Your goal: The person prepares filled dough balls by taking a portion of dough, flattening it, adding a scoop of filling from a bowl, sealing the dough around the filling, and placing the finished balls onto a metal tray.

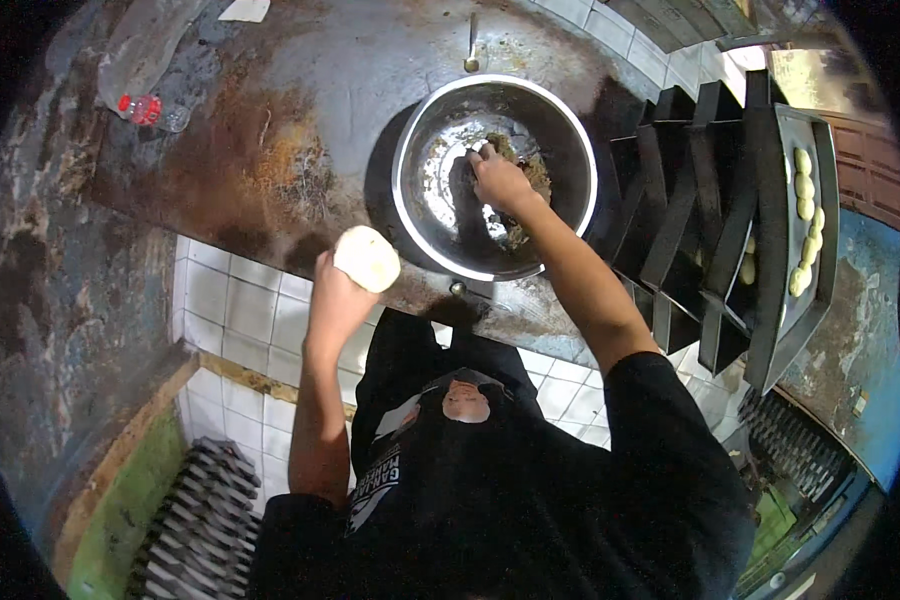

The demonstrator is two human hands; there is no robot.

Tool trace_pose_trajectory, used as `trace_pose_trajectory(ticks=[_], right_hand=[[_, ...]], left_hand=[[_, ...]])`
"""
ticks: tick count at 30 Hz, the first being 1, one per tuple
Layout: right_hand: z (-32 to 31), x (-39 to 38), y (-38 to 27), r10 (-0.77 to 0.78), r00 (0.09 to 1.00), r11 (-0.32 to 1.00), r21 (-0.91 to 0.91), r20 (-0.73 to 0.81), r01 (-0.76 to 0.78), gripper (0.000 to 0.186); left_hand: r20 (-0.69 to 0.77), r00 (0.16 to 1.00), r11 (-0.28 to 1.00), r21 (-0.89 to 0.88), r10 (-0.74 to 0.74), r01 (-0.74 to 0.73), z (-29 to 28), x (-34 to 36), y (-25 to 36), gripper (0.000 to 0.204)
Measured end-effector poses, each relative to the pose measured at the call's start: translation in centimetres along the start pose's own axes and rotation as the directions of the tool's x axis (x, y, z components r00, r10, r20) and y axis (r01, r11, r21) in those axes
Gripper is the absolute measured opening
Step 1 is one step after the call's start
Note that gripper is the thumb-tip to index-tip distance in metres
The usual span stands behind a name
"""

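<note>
A flat, round piece of pale dough (368, 259) rests in my left hand (336, 300), which is closed around its lower side in front of the table's near edge. Inside a wide steel bowl (403, 205) is my right hand (502, 184), its fingers curled together near the bowl's middle. Beside those fingers lies a brownish, crumbly filling (538, 178), heaped toward the bowl's right side. Whatever the right fingertips hold, if anything, is hidden.
Dark metal trays (770, 230) stand tilted in a row on the right; the outermost carries several pale dough pieces (805, 196). A spoon (472, 62) lies beyond the bowl. A red-capped plastic bottle (158, 112) rests at the far left of the stained table (270, 90).
</note>
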State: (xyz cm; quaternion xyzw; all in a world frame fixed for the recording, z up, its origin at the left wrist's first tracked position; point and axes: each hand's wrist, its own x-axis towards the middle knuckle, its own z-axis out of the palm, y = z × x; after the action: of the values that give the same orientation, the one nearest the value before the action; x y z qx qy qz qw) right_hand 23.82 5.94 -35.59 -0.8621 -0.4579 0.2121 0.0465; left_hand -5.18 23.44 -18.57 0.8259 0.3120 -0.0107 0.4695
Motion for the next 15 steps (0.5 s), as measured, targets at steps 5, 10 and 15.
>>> trace_pose_trajectory(ticks=[5, 10, 15], right_hand=[[2.1, -3.8, -0.8, -0.108, 0.951, 0.975, -0.158, 0.290, 0.159, 0.032], [2.5, -8.6, -3.7, -0.058, 0.940, 0.929, -0.326, 0.335, 0.174, 0.036], [3.2, -9.4, -3.1, 0.013, 0.977, 0.969, -0.244, 0.211, 0.040, 0.038]], left_hand=[[0.059, 0.998, 0.976, -0.218, -0.002, 0.015, 2.1, -0.2, 0.5, 0.024], [-0.007, 1.000, 0.986, -0.169, 0.003, -0.005, 2.0, 0.3, -0.3, 0.019], [-0.040, 0.999, 0.985, -0.171, -0.023, 0.016, 1.1, 0.9, -0.9, 0.015]])
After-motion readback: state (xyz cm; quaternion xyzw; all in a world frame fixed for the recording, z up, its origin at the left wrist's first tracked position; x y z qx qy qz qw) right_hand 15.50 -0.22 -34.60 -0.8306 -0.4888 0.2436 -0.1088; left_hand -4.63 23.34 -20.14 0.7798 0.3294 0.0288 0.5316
